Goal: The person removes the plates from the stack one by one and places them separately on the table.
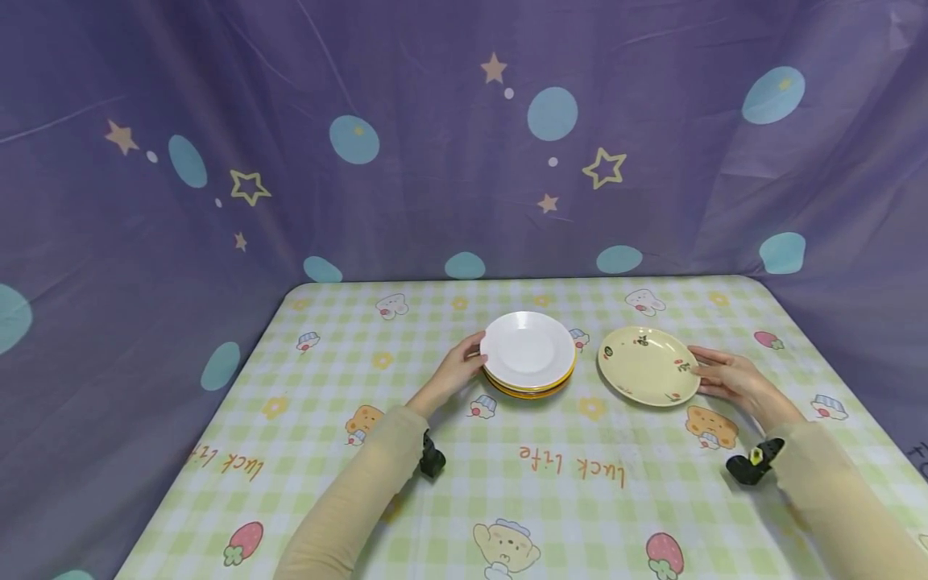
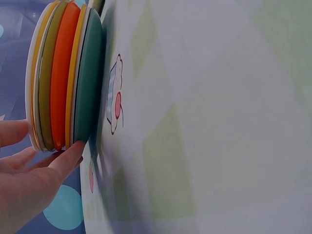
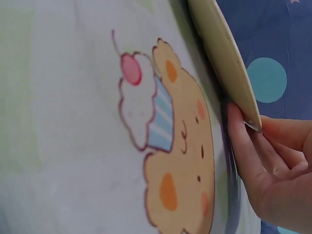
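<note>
My left hand [image 1: 458,369] grips the near left edge of a stack of plates. A white plate [image 1: 528,348] tops the stack. In the left wrist view the thumb is at the white rim, and a finger reaches the green plate [image 2: 89,80] at the bottom. Between them show several rims, among them an orange plate [image 2: 63,73]. To the right, my right hand [image 1: 738,385] pinches the edge of a pale yellow plate [image 1: 645,366] with small flower prints. The right wrist view shows that plate's underside, with fingers beneath the rim and thumb above.
A checked tablecloth [image 1: 435,499] with cartoon prints covers the table. Behind it and along the sides hangs a purple curtain [image 1: 420,209] with stars and blue ovals. Each wrist carries a small black device, such as the camera [image 1: 754,463] on the right one.
</note>
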Action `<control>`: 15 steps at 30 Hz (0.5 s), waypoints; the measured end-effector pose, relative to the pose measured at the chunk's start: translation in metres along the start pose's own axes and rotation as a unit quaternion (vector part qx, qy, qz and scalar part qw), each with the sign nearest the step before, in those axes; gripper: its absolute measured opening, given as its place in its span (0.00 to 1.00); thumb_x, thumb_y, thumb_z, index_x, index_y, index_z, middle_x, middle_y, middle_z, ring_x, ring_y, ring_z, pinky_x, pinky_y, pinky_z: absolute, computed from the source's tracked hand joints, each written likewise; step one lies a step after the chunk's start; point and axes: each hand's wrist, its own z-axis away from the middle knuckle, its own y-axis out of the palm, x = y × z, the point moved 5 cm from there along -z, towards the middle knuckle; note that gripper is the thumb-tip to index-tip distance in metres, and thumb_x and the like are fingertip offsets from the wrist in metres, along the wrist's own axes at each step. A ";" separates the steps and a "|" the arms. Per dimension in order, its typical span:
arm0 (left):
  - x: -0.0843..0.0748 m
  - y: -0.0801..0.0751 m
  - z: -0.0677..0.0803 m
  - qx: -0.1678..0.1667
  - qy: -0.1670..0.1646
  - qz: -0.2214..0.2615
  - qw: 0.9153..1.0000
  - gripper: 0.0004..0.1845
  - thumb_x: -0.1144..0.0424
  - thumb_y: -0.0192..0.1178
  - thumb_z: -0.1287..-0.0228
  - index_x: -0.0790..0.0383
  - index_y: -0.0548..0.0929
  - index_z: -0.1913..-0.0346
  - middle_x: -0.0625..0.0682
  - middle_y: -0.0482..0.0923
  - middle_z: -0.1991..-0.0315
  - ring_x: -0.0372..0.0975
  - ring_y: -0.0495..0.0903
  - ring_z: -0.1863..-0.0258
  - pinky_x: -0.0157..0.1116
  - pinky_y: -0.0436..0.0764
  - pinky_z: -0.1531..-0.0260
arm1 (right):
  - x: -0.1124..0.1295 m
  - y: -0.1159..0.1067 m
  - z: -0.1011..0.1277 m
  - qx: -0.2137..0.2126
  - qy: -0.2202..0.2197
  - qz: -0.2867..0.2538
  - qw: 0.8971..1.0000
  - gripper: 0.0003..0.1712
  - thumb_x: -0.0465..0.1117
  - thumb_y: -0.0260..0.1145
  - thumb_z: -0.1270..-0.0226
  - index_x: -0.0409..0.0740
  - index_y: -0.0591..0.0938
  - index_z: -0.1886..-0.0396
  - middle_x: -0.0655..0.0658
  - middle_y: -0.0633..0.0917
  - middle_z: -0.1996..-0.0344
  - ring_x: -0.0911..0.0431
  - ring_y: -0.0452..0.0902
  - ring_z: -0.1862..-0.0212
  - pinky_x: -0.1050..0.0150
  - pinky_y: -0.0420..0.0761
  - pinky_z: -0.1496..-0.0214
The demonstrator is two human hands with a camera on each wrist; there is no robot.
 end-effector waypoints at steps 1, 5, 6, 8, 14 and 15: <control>-0.003 0.000 0.003 0.001 0.000 -0.003 1.000 0.27 0.73 0.47 0.37 0.68 0.56 0.35 0.67 0.59 0.39 0.53 0.62 0.41 0.43 0.69 0.44 | -0.001 0.000 0.000 -0.004 0.001 0.004 1.000 0.43 0.34 0.59 0.41 0.37 0.44 0.33 0.66 0.78 0.72 0.63 0.79 0.66 0.65 0.81 0.59; -0.012 0.002 0.009 0.000 -0.001 -0.013 1.000 0.27 0.73 0.46 0.37 0.69 0.55 0.35 0.67 0.59 0.39 0.53 0.62 0.41 0.43 0.68 0.43 | -0.002 -0.001 -0.002 -0.015 -0.008 0.021 1.000 0.44 0.35 0.61 0.42 0.36 0.46 0.33 0.65 0.78 0.70 0.64 0.79 0.65 0.66 0.80 0.58; -0.012 0.002 0.009 -0.001 -0.001 -0.015 1.000 0.27 0.73 0.46 0.37 0.69 0.55 0.35 0.67 0.59 0.39 0.53 0.62 0.41 0.43 0.68 0.43 | -0.002 -0.001 -0.002 -0.017 -0.016 0.029 0.999 0.43 0.34 0.61 0.42 0.35 0.46 0.33 0.65 0.78 0.68 0.65 0.79 0.65 0.66 0.80 0.58; -0.011 0.002 0.008 0.000 0.001 -0.017 1.000 0.27 0.73 0.46 0.37 0.69 0.55 0.35 0.67 0.59 0.39 0.53 0.62 0.41 0.42 0.68 0.44 | 0.000 -0.001 -0.002 -0.023 -0.035 0.056 0.998 0.41 0.34 0.60 0.41 0.33 0.48 0.34 0.55 0.80 0.57 0.66 0.78 0.65 0.67 0.80 0.58; 0.005 -0.001 -0.005 -0.003 0.004 -0.013 1.000 0.27 0.71 0.48 0.37 0.66 0.57 0.35 0.66 0.60 0.39 0.52 0.63 0.41 0.41 0.70 0.45 | 0.015 0.002 0.001 -0.093 -0.108 0.209 0.968 0.33 0.34 0.56 0.40 0.28 0.58 0.37 0.26 0.63 0.42 0.66 0.76 0.63 0.71 0.80 0.61; 0.009 -0.001 -0.007 -0.005 0.005 -0.015 1.000 0.27 0.71 0.48 0.37 0.65 0.57 0.35 0.66 0.60 0.39 0.52 0.63 0.41 0.41 0.71 0.46 | 0.018 0.003 0.001 -0.111 -0.122 0.239 0.957 0.31 0.34 0.56 0.40 0.28 0.60 0.38 0.25 0.65 0.44 0.62 0.77 0.61 0.69 0.80 0.60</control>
